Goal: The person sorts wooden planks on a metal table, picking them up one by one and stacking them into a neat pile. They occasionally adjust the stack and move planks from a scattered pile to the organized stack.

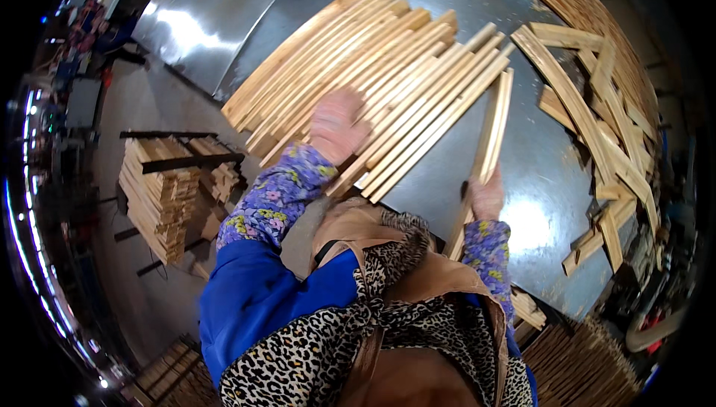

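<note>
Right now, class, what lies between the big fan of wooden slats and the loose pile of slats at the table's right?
In the head view, between the fan of slats and the loose pile: bare metal tabletop, plus slats gripped by the right hand.

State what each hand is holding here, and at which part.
Right hand grips a pair of wooden slats at their near end. Left hand lies flat on the slat stack, holding nothing.

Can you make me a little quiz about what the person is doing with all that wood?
1. True or false: the left hand lies flat on the row of wooden slats.
2. What does the right hand grip? A) a hammer B) a pair of slats C) a cup
3. Fill in: the slats lie on a shiny ____ table.

Key: 1 true; 2 B; 3 metal. The loose heap of offcuts sits to the right.
</note>
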The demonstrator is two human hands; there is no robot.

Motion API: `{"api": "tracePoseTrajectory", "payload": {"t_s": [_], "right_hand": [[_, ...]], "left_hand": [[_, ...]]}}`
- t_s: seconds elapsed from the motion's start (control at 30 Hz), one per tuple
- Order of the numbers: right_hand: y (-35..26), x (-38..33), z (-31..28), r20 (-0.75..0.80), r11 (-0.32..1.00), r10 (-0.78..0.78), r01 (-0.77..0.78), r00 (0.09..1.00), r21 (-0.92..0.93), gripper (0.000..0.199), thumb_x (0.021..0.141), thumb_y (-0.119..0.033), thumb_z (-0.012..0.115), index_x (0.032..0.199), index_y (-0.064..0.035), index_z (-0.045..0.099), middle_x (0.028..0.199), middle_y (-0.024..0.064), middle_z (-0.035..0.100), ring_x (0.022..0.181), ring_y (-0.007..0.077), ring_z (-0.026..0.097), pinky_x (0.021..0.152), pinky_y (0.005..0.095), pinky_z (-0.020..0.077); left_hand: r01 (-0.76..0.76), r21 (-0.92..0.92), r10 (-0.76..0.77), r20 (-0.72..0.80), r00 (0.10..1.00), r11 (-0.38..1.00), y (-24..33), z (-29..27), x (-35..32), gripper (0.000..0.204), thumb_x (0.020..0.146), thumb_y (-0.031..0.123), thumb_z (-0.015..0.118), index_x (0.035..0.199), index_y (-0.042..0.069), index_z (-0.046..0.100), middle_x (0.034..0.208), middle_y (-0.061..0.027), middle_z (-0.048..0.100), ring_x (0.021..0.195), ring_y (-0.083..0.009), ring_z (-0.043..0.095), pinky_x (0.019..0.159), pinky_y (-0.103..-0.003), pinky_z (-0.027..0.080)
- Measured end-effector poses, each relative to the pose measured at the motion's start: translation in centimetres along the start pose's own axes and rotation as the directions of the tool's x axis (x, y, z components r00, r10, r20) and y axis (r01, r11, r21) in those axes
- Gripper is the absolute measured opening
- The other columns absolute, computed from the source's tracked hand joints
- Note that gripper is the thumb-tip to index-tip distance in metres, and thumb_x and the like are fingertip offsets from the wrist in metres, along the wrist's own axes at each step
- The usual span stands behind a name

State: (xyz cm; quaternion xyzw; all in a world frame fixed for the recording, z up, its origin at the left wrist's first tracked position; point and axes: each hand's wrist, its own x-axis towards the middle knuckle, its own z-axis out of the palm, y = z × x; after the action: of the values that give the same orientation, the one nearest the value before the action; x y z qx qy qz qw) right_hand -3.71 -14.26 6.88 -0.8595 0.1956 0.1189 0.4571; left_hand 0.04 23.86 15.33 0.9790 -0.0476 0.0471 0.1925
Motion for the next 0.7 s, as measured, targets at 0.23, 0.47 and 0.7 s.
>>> {"api": "tracePoseTrajectory", "payload": {"t_s": [0.23, 0.47, 0.7], "right_hand": [[1.6, 5.7, -1.4, 0.009, 0.994, -0.088, 0.087, 0.996, 0.059, 0.070, 0.095, -0.025, 0.069, 0.159, -0.0044, 0.049, 0.128, 0.0223, 0.075, 0.116, 0.0364, 0.073, 0.103, 0.0429, 0.0556], [-1.1, 5.4, -1.3, 0.111, 0.991, -0.031, 0.015, 0.993, 0.135, 0.063, 0.096, -0.027, 0.068, 0.153, -0.0040, 0.055, 0.121, 0.0154, 0.076, 0.104, 0.0258, 0.074, 0.093, 0.0394, 0.0591], [1.2, 11.0, 1.5, -0.081, 0.898, -0.198, 0.214, 0.977, 0.384, 0.076, 0.107, -0.041, 0.069, 0.165, 0.0004, 0.044, 0.146, 0.0175, 0.068, 0.138, 0.0272, 0.061, 0.118, 0.0372, 0.0462]], "left_hand": [[0.399, 0.232, -0.364, -0.182, 0.914, 0.887, -21.3, -1.7, -4.5, 0.080, 0.099, 0.063, 0.060, 0.145, -0.003, 0.062, 0.145, -0.0291, 0.063, 0.140, -0.0438, 0.056, 0.119, -0.052, 0.043], [0.694, -0.071, -0.672, 0.199, 0.714, 0.717, -15.6, -3.0, -3.2, 0.083, 0.098, 0.066, 0.061, 0.142, -0.004, 0.065, 0.142, -0.0294, 0.067, 0.134, -0.0423, 0.063, 0.116, -0.050, 0.046], [0.638, -0.253, -0.291, 0.728, 0.620, 0.727, -9.4, 3.1, -7.6, 0.097, 0.093, 0.079, 0.064, 0.141, -0.005, 0.069, 0.133, -0.0272, 0.075, 0.122, -0.0408, 0.072, 0.113, -0.048, 0.051]]}}
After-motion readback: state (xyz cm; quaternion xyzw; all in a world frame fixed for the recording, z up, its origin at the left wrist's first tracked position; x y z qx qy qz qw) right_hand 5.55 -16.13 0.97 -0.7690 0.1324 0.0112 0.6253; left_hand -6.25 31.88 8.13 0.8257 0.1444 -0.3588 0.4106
